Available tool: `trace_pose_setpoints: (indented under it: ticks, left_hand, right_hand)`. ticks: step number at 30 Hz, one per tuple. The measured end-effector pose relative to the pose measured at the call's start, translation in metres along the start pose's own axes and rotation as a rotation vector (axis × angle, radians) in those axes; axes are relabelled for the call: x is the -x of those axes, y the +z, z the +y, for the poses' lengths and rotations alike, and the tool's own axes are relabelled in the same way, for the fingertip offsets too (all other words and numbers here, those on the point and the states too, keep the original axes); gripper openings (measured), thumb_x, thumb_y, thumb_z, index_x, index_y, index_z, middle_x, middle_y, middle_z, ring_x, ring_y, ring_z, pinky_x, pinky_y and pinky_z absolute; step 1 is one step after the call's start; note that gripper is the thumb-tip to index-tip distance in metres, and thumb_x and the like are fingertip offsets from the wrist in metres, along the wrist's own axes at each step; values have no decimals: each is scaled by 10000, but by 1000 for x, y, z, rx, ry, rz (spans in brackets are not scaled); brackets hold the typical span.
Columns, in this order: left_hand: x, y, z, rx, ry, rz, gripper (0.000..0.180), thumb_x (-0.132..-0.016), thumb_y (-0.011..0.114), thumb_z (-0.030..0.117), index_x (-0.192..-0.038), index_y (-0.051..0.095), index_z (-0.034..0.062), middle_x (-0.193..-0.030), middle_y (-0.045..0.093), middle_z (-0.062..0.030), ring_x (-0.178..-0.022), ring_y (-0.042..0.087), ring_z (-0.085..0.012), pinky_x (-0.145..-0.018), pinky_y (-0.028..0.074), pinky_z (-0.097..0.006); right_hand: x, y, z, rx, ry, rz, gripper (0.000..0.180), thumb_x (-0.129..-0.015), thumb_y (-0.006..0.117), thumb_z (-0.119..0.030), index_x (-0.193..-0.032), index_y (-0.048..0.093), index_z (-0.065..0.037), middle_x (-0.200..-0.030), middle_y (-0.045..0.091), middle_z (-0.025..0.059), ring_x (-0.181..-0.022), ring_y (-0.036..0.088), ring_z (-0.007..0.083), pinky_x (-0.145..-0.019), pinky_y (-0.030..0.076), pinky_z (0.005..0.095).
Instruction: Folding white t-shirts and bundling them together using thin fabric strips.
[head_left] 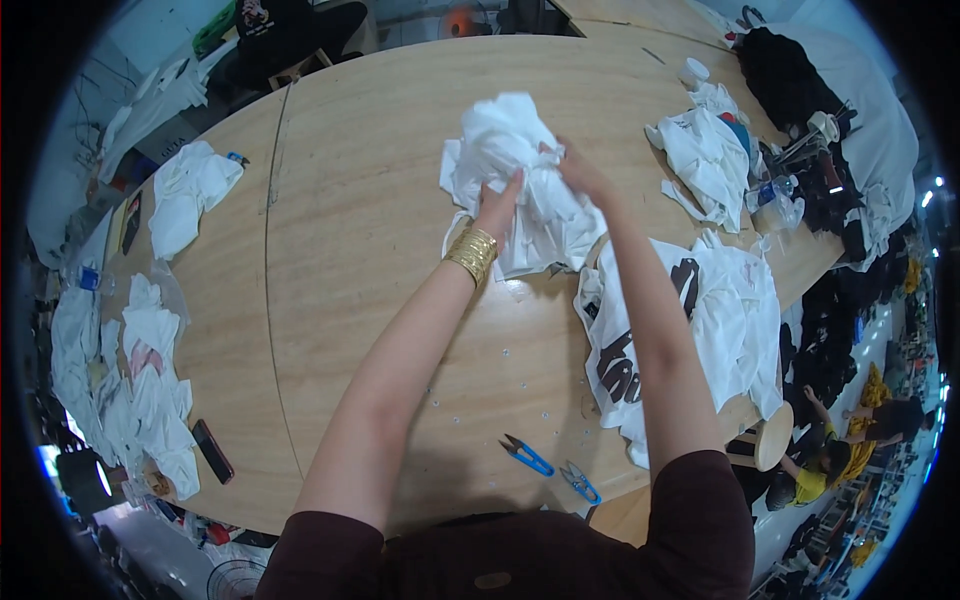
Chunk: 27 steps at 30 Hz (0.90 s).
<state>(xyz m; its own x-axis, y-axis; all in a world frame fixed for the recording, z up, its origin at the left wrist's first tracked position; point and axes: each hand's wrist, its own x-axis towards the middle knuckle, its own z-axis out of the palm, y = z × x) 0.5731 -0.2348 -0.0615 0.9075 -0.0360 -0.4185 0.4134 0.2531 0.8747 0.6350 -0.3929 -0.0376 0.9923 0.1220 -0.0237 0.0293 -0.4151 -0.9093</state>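
Both of my hands grip a bunched white garment [500,130] over the far middle of the table. My left hand [497,208], below a wide gold bracelet [473,252], has its fingers closed on the near left part of the cloth. On the right side, my right hand [580,172] pinches the same garment, its fingertips partly lost in the folds. The lower edge of the cloth hangs down close to the tabletop. Beneath my right forearm lies a heap of white garments with dark print [720,310].
Two blue-handled thread snips [527,455] lie near the front edge of the wooden table [350,200]. White garments [155,390] and a phone [212,452] are at the left. More white cloth [700,160] and a plastic bottle [775,190] stand far right. People [810,465] sit beyond.
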Motion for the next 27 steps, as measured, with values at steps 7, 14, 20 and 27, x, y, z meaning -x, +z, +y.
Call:
trace_pose_setpoints:
  ticks: [7, 14, 20, 27]
  left_hand:
    - [-4, -5, -20, -380, 38, 105, 1043, -714, 638, 551, -1395, 90, -16, -1418, 142, -277, -1313, 198, -399, -1069, 210, -426]
    - [84, -4, -20, -234, 88, -158, 835, -846, 559, 426, -1417, 85, 45, -1471, 144, -144, -1338, 203, -276, -1067, 200, -396]
    - [223, -151, -82, -518, 109, 88, 441, -893, 529, 180, -1287, 397, 31, -1257, 473, -129, -1143, 467, -217, -948, 378, -314]
    - [348, -247, -144, -537, -45, 264, 221, -907, 492, 110, -1099, 554, 20, -1065, 604, -79, -967, 588, -176, -859, 459, -280]
  right_hand:
    - [-6, -15, 7, 127, 1, -25, 641, -871, 475, -436, -1302, 369, 27, -1269, 462, 245, -1180, 455, 337, -965, 362, 358]
    - [18, -13, 24, 325, -183, 265, 446, -903, 429, -357, -1187, 489, -18, -1118, 537, 260, -1057, 505, 398, -902, 401, 437]
    - [170, -14, -29, 310, -260, 173, 394, -871, 501, -300, -1151, 506, -22, -1071, 555, 224, -998, 526, 383, -869, 416, 423]
    - [462, 23, 13, 664, -257, -335, 580, -834, 560, -348, -1344, 360, -159, -1378, 351, 101, -1287, 303, 274, -1028, 244, 500]
